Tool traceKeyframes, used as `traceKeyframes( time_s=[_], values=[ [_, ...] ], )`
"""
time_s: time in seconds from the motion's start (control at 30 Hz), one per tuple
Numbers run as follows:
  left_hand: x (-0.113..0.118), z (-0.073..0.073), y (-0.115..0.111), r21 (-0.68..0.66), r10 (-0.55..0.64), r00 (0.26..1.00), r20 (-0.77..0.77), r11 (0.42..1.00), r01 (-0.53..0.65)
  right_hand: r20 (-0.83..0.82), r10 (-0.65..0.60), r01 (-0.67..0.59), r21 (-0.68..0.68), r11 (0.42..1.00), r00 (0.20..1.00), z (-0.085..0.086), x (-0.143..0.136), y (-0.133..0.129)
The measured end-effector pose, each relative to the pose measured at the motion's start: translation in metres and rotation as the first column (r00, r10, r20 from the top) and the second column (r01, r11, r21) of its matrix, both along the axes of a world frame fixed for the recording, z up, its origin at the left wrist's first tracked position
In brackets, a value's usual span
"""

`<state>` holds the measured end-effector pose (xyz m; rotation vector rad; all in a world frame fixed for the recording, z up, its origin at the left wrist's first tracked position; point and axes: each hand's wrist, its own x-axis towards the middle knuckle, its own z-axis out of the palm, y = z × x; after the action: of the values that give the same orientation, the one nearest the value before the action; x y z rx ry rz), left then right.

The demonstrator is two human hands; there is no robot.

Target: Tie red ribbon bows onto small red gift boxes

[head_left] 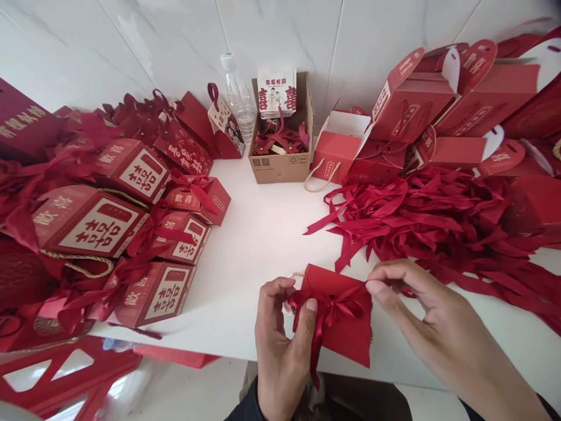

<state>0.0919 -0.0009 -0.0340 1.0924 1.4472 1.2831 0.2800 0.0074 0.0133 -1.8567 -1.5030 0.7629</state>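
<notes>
A small red gift box (350, 339) is at the front edge of the white table (258, 234). A shiny red ribbon is tied in a bow (335, 305) across it, and one tail hangs down over the box's near edge. My left hand (284, 342) grips the box from its left side, thumb pressed on the ribbon. On the other side, my right hand (423, 313) pinches the ribbon at the bow's right, with thumb and fingertips closed. Gold cord handles partly show at the box's left and right sides.
Finished-looking boxes with bows (144, 175) crowd the left. A heap of loose red ribbons (421, 216) lies on the right, in front of stacked red boxes (412, 105). At the back stand a cardboard box (280, 169) and a clear plastic bottle (236, 88).
</notes>
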Motion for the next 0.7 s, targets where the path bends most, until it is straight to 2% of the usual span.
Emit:
traceKeyframes(
  time_s=[0.13, 0.27, 0.4, 0.5, 0.57, 0.67, 0.7],
  values=[
    [-0.002, -0.001, 0.000, 0.012, -0.042, 0.999, 0.005, 0.999, 0.041, -0.017, -0.106, 0.105, -0.069, 0.992, 0.994, 0.003, 0.003, 0.004],
    [-0.003, -0.001, -0.001, 0.006, -0.068, 0.998, -0.002, 0.998, 0.068, -0.159, -0.212, 0.201, -0.081, 0.976, 0.964, -0.003, 0.008, 0.007],
    [-0.004, -0.003, -0.001, 0.006, -0.077, 0.997, -0.025, 0.997, 0.077, -0.271, -0.267, 0.256, -0.074, 0.964, 0.925, -0.010, 0.016, 0.013],
    [-0.005, -0.002, 0.000, -0.001, -0.085, 0.995, -0.048, 0.996, 0.085, -0.291, -0.302, 0.293, -0.077, 0.953, 0.908, -0.009, 0.019, 0.017],
    [-0.006, 0.002, 0.000, -0.001, -0.095, 0.994, -0.060, 0.995, 0.096, -0.244, -0.308, 0.316, -0.009, 0.949, 0.919, -0.006, 0.019, 0.015],
    [-0.007, 0.012, 0.001, 0.023, -0.098, 0.988, -0.123, 0.995, 0.102, -0.093, -0.366, 0.378, 0.202, 0.904, 0.926, 0.000, 0.016, 0.003],
    [-0.007, 0.016, 0.001, 0.044, -0.101, 0.982, -0.160, 0.993, 0.109, -0.030, -0.370, 0.364, 0.259, 0.895, 0.929, 0.001, 0.014, -0.003]
  ],
)
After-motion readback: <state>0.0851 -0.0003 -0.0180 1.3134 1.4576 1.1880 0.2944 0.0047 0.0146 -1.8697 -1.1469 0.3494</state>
